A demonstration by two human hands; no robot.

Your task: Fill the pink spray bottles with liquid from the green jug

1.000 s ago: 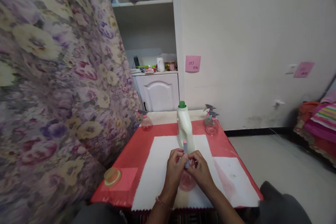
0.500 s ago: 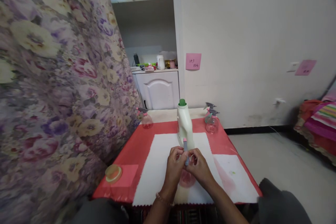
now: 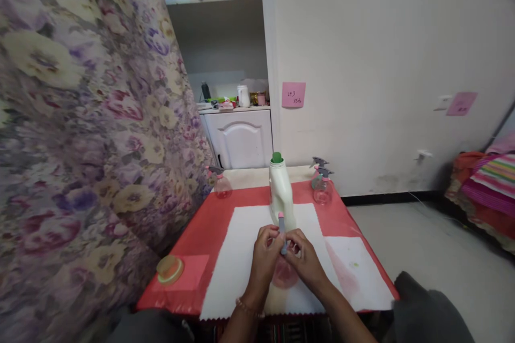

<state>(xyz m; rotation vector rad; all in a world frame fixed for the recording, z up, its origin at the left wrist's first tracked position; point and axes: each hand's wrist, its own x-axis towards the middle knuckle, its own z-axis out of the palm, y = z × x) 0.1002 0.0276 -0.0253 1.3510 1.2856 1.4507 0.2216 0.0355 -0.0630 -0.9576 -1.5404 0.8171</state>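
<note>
A clear pink-tinted spray bottle (image 3: 285, 274) stands near the front of the white cloth (image 3: 231, 257). Its grey spray head (image 3: 282, 228) with a pink nozzle tip points away from me. My left hand (image 3: 265, 252) grips the head from the left, fingers curled. From the right, my right hand (image 3: 304, 257) pinches the same head. Both hands hide the bottle's neck. Just beyond them a pale green jug (image 3: 281, 187) stands upright, with green showing at its open-looking mouth.
Spray bottles stand at the back left (image 3: 222, 186) and back right (image 3: 323, 191) of the red table (image 3: 201, 225). A round yellowish container (image 3: 169, 269) sits front left. A stained white sheet (image 3: 358, 268) lies right. A floral curtain (image 3: 100, 144) hangs left.
The whole view has shifted slightly, with the scene a little further left. Both hands keep their grip on the spray head, with hardly any change in finger position.
</note>
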